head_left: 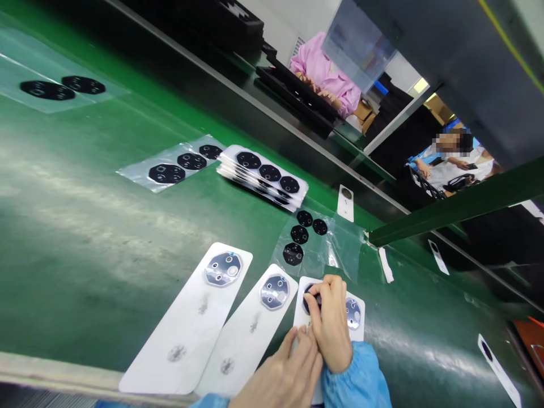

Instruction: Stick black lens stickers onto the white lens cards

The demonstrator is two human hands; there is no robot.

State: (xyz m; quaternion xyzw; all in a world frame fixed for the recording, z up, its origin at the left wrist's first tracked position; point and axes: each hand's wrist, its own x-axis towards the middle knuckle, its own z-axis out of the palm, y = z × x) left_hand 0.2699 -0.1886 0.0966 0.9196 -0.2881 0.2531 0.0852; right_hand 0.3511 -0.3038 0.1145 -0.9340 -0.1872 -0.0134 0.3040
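Note:
White phone back panels lie side by side at the front of the green bench. My left hand point(283, 371) has its fingers bent and pressed against the third phone back panel point(301, 316). Over the top of that panel, my right hand point(330, 317) pinches a black camera lens cover point(318, 300) at the dark camera opening; the fingers partly hide it. To the left, a large phone back panel point(187, 323) and a narrower-looking one point(255, 326) carry shiny octagonal covers. Another panel point(359, 317) shows behind my right wrist.
Beyond my hands, a clear sheet point(340, 246) bears several black covers. A stack of cover sheets point(263, 175) and another sheet point(165, 156) lie further left. A green post point(446, 198) rises at the right. People sit across the bench, one in a pink sleeve point(346, 90).

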